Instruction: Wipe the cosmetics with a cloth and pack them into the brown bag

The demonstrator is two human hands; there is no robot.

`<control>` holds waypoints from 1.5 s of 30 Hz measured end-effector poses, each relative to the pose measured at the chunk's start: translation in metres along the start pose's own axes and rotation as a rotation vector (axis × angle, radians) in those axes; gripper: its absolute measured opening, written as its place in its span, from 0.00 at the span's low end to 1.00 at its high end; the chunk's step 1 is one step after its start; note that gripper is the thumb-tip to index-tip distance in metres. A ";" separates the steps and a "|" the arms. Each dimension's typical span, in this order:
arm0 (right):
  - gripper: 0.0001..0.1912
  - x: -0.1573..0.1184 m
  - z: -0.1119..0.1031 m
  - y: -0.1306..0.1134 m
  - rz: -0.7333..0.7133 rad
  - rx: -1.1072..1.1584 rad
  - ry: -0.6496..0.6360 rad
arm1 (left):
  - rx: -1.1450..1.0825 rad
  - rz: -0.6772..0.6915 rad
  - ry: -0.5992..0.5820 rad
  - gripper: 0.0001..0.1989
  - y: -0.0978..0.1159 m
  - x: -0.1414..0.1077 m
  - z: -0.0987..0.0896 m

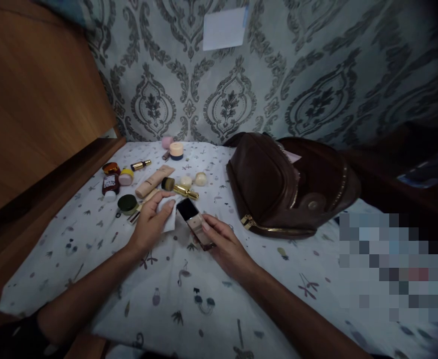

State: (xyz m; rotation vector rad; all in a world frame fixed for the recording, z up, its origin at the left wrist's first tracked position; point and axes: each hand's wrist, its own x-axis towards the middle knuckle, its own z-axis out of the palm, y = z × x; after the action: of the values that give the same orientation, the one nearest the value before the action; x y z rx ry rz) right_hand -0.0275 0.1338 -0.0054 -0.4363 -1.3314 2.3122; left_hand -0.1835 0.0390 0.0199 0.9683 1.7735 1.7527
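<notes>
My right hand (228, 244) is closed around a small glass bottle with a black cap (193, 224), which looks like liquid foundation and leans up to the left. Pinched in my left hand (153, 219) is a white wipe or tissue (169, 220), close beside the cap. Just beyond my left fingers lie a gold tube (186, 192), a black-rimmed round jar (168, 184) and a beige squeeze tube (154, 180). A dark green round jar (128, 204) sits left of that hand, near a flat palette partly hidden by it.
An open brown leather bag (263, 184) stands at the right rear. Several cosmetics, among them a peach jar with a dark base (176, 150) and a dark red bottle (110, 184), lie on the patterned sheet (159, 309). A wooden panel (43, 80) borders the left.
</notes>
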 end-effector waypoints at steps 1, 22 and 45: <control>0.20 0.000 0.001 -0.001 0.034 0.050 0.026 | 0.053 0.049 0.005 0.13 0.000 -0.001 0.000; 0.21 -0.003 0.003 -0.009 0.142 0.218 0.040 | 0.575 0.779 -0.230 0.11 0.006 -0.020 0.012; 0.24 -0.009 0.009 -0.007 0.110 0.160 -0.105 | 0.484 0.470 -0.014 0.10 0.000 -0.011 0.000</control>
State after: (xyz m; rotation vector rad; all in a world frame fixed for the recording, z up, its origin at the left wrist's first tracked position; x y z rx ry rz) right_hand -0.0225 0.1257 0.0051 -0.3487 -1.1834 2.5410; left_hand -0.1763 0.0307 0.0178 1.7066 2.1390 1.5763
